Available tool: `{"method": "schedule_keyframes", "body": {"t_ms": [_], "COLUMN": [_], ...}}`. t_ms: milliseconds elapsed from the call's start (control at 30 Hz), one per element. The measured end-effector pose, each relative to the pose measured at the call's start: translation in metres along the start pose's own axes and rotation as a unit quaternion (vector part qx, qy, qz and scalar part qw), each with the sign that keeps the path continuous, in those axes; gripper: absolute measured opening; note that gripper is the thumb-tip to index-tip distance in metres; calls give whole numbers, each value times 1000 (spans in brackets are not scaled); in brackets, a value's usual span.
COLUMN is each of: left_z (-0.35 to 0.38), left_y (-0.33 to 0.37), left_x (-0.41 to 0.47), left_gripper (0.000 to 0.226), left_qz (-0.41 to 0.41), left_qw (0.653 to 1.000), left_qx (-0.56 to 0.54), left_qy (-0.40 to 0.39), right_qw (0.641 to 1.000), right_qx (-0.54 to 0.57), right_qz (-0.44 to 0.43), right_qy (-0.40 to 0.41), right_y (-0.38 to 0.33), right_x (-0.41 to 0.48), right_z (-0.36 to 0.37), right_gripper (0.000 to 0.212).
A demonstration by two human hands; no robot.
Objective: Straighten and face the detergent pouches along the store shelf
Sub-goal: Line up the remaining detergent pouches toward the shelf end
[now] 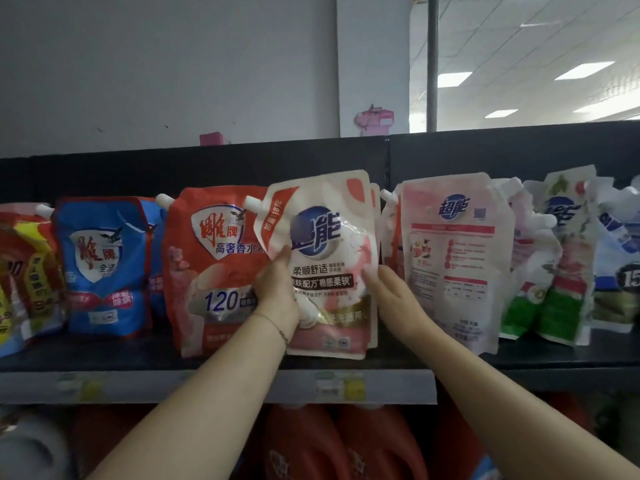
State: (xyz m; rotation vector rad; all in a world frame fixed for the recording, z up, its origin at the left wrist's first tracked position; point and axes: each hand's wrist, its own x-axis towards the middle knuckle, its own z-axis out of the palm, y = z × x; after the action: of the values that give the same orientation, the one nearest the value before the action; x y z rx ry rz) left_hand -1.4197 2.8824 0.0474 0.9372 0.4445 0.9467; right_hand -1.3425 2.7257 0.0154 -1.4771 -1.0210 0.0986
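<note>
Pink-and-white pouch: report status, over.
Left hand grips pink-and-white pouch, right hand touches its edge. Front out, tilted. Pale pink pouch beside it shows its back.

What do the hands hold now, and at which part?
The left hand grips the white-and-pink pouch by its left edge. The right hand touches its right edge with its fingers; whether it grips cannot be told.

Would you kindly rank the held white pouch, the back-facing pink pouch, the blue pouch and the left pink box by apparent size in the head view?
1. held white pouch and back-facing pink pouch: alike, held one nearer, unranked.
2. blue pouch.
3. left pink box.
</note>
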Motion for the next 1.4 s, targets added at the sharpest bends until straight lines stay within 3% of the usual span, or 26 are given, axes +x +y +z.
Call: {"method": "schedule_keyframes", "body": {"t_ms": [33,233,367,500,567,667,733,800,867,967,1033,1100,1233,1400], "left_z": [4,20,17,14,13,2,-9,-19,-27,-31,-31,-31,-30,-26], "left_y": [-5,-12,0,8,5,-8,-20,-30,-32,-32,-36,-42,-49,-51], "left_x": [3,29,48,59,53,43,37,31,25,23,31,42,64,73], "left_gripper": [23,22,40,26,23,49,78,97,102,110,116,117,122,130], "left_qz": [15,71,71,110,159,289,368,420,486,527,500,477,447,411], "left_qw": [1000,985,976,971,956,882,815,731,626,448,376,359,364,397], "left_qx": [5,116,168,167,217,353,433,530,600,687,733,759,789,803], "left_qy": [-1,-105,-120,-132,-121,-114,-117,-91,-103,-224,-267,-260,-213,-167], "right_qw": [1000,992,988,983,958,860,820,807,787,788,783,770,779,812], "right_qx": [-8,-52,-70,-100,-223,-438,-508,-538,-568,-571,-579,-601,-602,-577], "right_qz": [15,43,42,-30,-99,-205,-246,-242,-225,-212,-213,-199,-165,-80], "right_qy": [0,107,132,149,152,161,93,-24,-90,-93,-81,-77,-65,-37], "right_y": [5,35,43,40,40,45,45,43,43,49,52,55,56,59], "right_x": [2,40,48,43,38,32,30,30,32,38,44,49,58,66], "right_z": [-1,-8,-8,-4,-1,1,-1,-8,-11,-11,-10,-10,-5,2], "right_gripper": [42,50,55,85,85,78,86,105,119,125,127,129,133,140]}}
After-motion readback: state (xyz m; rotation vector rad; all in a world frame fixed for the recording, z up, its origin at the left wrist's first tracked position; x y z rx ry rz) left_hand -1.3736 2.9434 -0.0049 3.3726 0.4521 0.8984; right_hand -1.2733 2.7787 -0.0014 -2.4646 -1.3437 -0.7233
